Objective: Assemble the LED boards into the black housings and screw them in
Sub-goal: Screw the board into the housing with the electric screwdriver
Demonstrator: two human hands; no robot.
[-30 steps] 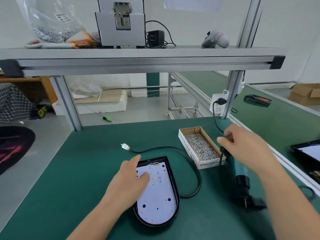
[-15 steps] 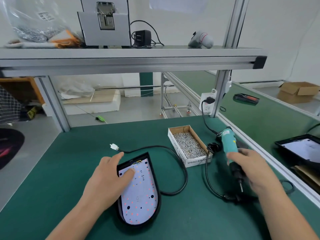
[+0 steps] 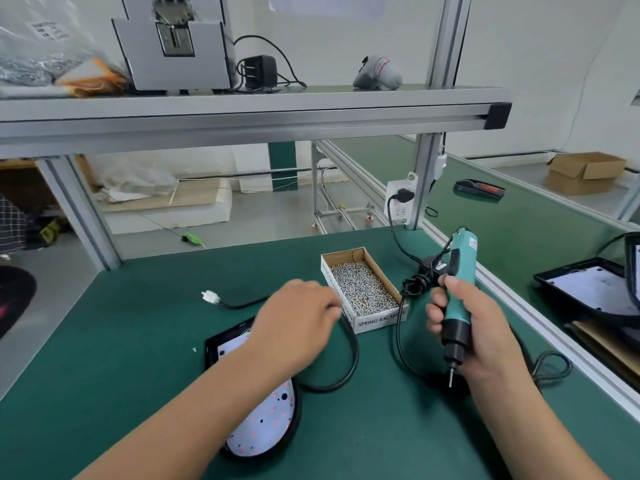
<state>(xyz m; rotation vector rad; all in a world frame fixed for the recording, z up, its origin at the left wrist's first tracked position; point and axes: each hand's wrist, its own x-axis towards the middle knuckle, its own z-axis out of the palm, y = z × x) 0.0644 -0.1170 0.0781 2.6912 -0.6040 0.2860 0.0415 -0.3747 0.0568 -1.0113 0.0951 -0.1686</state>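
Note:
A black housing (image 3: 212,344) lies on the green table with a white LED board (image 3: 266,424) seated in it; my left forearm hides its middle. Its black cable (image 3: 351,362) loops to the right and ends in a white plug (image 3: 210,297). My left hand (image 3: 298,323) hovers above the housing's top end, fingers reaching toward the cardboard box of screws (image 3: 363,289); I cannot tell whether it holds anything. My right hand (image 3: 474,327) grips a teal electric screwdriver (image 3: 457,289) upright, bit pointing down, above the table right of the box.
The screwdriver's cord (image 3: 401,327) runs to a wall socket (image 3: 400,202) on the frame post. A black tray (image 3: 554,278) with another board sits at the right. An aluminium shelf (image 3: 242,112) hangs overhead with a machine, adapter and bags.
My left hand has lifted off the LED board and moved right toward the screw box. My right hand has raised the screwdriver upright and brought it closer.

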